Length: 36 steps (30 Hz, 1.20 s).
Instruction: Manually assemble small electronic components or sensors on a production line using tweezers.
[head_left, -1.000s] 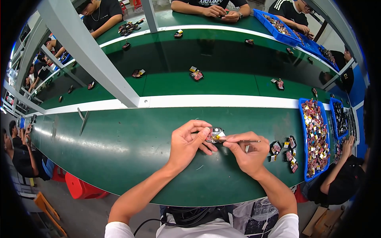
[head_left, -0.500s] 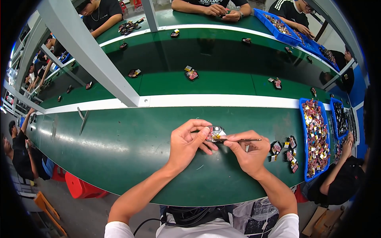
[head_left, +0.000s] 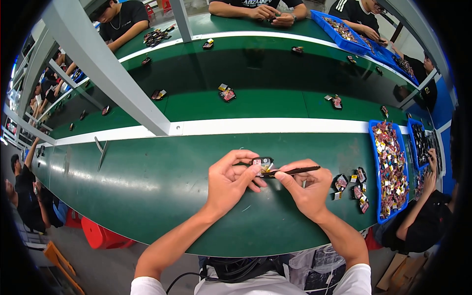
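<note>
My left hand (head_left: 227, 178) pinches a small black-cased electronic unit (head_left: 262, 161) between thumb and fingers, above the green worktable. A reddish circuit board and a yellow-and-white part show inside its open case. In my right hand (head_left: 306, 191) is a pair of dark tweezers (head_left: 306, 170), lying nearly level with the tips at the unit's lower edge. Whether the tips grip anything is too small to tell. To the right of this hand, several similar units (head_left: 358, 191) lie loosely grouped on the table.
A blue tray (head_left: 377, 172) heaped with small boards stands at the right, beside another blue tray (head_left: 413, 129) of black parts. Metal tweezers (head_left: 102, 156) lie at left. Beyond the white rail (head_left: 265, 126), a belt (head_left: 275, 105) carries spaced units. A grey post (head_left: 110, 73) rises at left; people sit around.
The units on the belt have shifted left. The tweezers in my right hand have turned slightly, their rear end higher, while my left hand keeps hold of the unit.
</note>
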### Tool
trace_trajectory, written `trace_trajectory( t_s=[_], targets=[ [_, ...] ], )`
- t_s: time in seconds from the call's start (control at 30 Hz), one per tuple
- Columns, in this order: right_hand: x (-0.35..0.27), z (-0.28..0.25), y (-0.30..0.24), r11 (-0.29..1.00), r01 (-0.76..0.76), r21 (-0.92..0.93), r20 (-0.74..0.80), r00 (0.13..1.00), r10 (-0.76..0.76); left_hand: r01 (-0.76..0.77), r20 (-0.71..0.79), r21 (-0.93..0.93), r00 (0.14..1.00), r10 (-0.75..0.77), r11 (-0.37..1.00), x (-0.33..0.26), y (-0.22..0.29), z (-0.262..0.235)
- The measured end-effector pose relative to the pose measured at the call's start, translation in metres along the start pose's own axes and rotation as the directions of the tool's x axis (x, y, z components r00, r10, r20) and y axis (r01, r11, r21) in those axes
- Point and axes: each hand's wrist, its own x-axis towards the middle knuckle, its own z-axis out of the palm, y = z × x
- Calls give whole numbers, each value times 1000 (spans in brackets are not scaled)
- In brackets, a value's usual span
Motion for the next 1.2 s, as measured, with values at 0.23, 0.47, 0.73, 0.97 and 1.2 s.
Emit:
trace_trajectory(
  t_s=[0.23, 0.47, 0.73, 0.97, 1.2],
  targets=[
    [-1, 1, 5, 963, -151, 224, -4, 988, 156, -62, -6, 50, 998, 62, 997, 0, 0, 2],
    [0, -2, 5, 996, 84, -4, -2, 997, -84, -40, -31, -3, 999, 40, 999, 1, 2, 1],
    [2, -4, 1, 976, 194, -99, 78, 979, -187, -24, -12, -26, 1000, 24, 999, -1, 0, 0],
    [3, -4, 5, 966, 236, -103, 83, 970, -228, -20, -18, -31, 1000, 19, 999, 0, -1, 1],
    [5, -3, 3, 959, 268, -89, 85, 962, -261, 8, 7, -39, 1000, -8, 999, 1, 1, 0]
  ],
)
